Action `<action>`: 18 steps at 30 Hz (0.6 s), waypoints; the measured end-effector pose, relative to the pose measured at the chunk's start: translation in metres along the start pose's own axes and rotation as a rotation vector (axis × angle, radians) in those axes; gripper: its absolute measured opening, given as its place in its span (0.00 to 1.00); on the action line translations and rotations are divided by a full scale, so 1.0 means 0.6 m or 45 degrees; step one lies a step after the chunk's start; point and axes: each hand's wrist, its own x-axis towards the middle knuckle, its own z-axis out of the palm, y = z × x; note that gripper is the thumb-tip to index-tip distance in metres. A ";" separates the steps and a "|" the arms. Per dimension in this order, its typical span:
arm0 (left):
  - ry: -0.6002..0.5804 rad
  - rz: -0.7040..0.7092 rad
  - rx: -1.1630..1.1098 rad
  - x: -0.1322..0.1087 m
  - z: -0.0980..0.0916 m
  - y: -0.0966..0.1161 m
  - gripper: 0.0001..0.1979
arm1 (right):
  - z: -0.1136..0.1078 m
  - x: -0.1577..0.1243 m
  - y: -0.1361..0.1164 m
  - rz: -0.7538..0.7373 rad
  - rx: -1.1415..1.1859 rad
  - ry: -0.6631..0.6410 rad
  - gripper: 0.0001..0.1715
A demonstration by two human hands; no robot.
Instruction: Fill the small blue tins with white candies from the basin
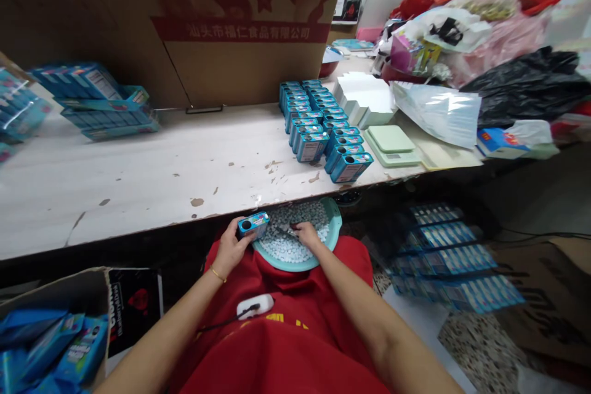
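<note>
My left hand (231, 245) is closed around a small blue tin (253, 225), tilted at the left rim of a turquoise basin (295, 266). A dark round mark or opening shows on the tin's top. Small white pellets (289, 250) fill the basin, which rests on my lap. Over the pellets, my right hand (307, 235) is closed on what looks like a dark-handled scoop (294, 226); its far end is hard to make out among them. Several similar blue tins (310, 146) stand in rows on the white table (152, 181) beyond the basin.
Behind the tins are white cartons (362, 95), a pale green scale (391, 143) and plastic bags (484, 31). A big cardboard box (249, 68) backs the table. Packed blue boxes (106, 104) sit left. Stacked blue packs (452, 258) stand lower right; an open carton (108, 320) is lower left.
</note>
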 end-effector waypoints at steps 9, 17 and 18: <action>-0.045 0.126 0.125 0.004 0.018 0.014 0.18 | -0.154 -0.070 -0.043 -0.174 0.105 -0.081 0.21; -0.105 0.275 0.310 0.006 0.033 0.019 0.19 | -0.195 -0.091 -0.188 -0.339 -0.681 -0.190 0.23; -0.106 0.283 0.315 0.006 0.033 0.019 0.19 | -0.195 -0.094 -0.205 -0.311 -0.792 -0.204 0.22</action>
